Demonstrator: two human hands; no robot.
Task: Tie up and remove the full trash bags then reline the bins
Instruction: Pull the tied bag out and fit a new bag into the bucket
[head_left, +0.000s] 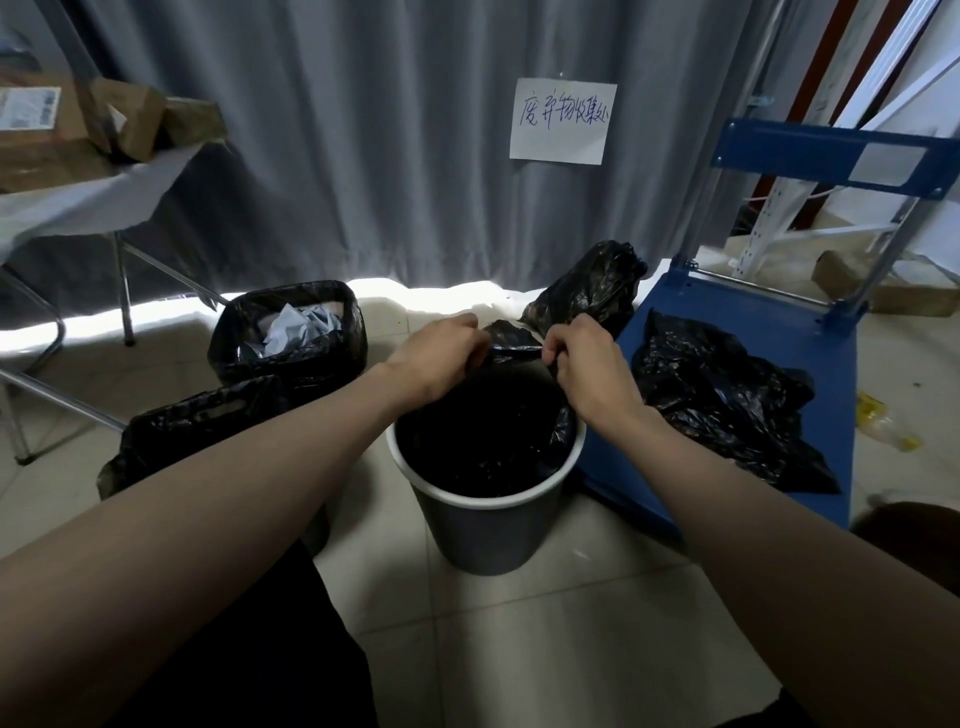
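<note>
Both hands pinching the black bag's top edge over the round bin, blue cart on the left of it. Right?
Not quite. The head view shows the blue cart to the right of the round bin. The left hand and right hand do pinch the black bag over it.

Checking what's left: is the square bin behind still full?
Full: crumpled paper fills the square bin, its black liner untied.

A storeroom or back room used for collecting waste. Beyond the hands a handwritten paper sign (563, 120) hangs on a grey curtain (332, 140); right of them stands a blue platform trolley (737, 332), left a folding table (78, 208) with cardboard boxes (47, 130)
</note>
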